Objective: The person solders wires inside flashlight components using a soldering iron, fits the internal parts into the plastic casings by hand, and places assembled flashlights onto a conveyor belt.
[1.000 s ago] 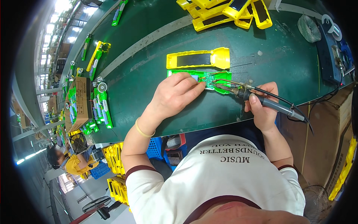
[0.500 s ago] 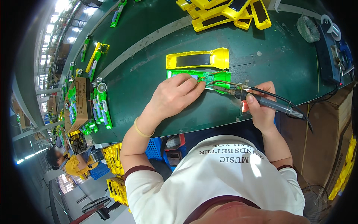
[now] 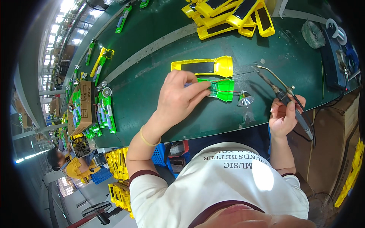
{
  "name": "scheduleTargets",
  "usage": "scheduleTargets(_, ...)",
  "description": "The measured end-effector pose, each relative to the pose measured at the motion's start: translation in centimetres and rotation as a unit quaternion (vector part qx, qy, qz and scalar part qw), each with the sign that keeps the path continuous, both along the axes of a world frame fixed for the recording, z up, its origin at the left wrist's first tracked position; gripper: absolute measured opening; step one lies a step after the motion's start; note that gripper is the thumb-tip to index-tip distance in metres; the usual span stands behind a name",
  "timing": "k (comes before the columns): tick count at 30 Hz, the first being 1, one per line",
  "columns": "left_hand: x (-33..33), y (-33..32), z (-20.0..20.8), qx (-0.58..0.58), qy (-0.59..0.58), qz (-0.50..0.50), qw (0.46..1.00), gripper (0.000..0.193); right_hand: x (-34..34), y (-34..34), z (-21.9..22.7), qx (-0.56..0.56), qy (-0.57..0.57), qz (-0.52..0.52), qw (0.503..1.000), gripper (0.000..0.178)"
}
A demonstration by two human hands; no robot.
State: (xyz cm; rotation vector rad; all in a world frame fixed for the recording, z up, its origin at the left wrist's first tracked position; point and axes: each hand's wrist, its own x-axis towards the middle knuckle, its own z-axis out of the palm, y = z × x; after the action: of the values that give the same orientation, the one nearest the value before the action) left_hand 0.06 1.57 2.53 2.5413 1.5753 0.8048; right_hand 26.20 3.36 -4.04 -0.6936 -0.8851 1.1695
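My right hand (image 3: 283, 116) grips a soldering iron (image 3: 294, 110) with a thin metal solder-feed tube alongside; its tip points up and left, apart from the work. The green flashlight shell (image 3: 225, 90) lies on the table with a small circuit board (image 3: 213, 89) in it. Over its left half is my left hand (image 3: 176, 93), thumb and fingers pinched at the board; what they hold is hidden. Thin red and dark wires run from the board to a silver reflector (image 3: 245, 99) on the table. Just beyond lies a yellow flashlight shell (image 3: 201, 67) with a dark panel.
Yellow shells (image 3: 232, 19) are piled at the far side. A blue soldering unit (image 3: 335, 57) with a solder spool (image 3: 337, 32) stands far right. At left are a cardboard box (image 3: 81, 104) and several green flashlight assemblies (image 3: 106, 112). Another person (image 3: 76, 167) sits further left.
My right hand has drawn the soldering iron away from the board to the right and turned its tip upward. The reflector now shows. My left hand stays at the board, its fingers shifted slightly.
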Motion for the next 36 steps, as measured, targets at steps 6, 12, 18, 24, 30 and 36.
scheduleTargets(6, 4.1, 4.1, -1.7, 0.003, -0.011, -0.054, 0.998, 0.018, -0.1, 0.4, -0.5, -0.028, 0.039, -0.018, 0.999, 0.022)
scheduleTargets(12, 1.9, 1.5, 0.0, -0.074, -0.144, -0.203, 0.966, 0.007, 0.0, -0.1, 0.2, -0.020, 0.066, -0.013, 0.998, 0.021)
scheduleTargets(18, 3.4, 0.7, -1.2, -0.104, -0.109, 0.039, 0.988, 0.018, 0.1, 0.2, -0.3, 0.006, 0.055, 0.015, 0.998, 0.017)
scheduleTargets(24, 1.6, 1.1, -3.5, 0.046, -0.050, -0.081, 0.994, 0.019, 0.5, 0.1, 0.3, -0.031, 0.063, -0.001, 0.998, 0.020)
scheduleTargets(30, 0.4, 1.6, -2.3, -0.006, -0.051, 0.050, 0.997, 0.012, 0.0, 0.0, -0.4, -0.045, 0.084, 0.055, 0.994, 0.016)
scheduleTargets(36, 0.0, 0.8, -2.4, -0.134, -0.065, -0.049, 0.988, 0.011, 0.5, -0.3, -0.6, -0.024, 0.088, 0.084, 0.992, 0.022)
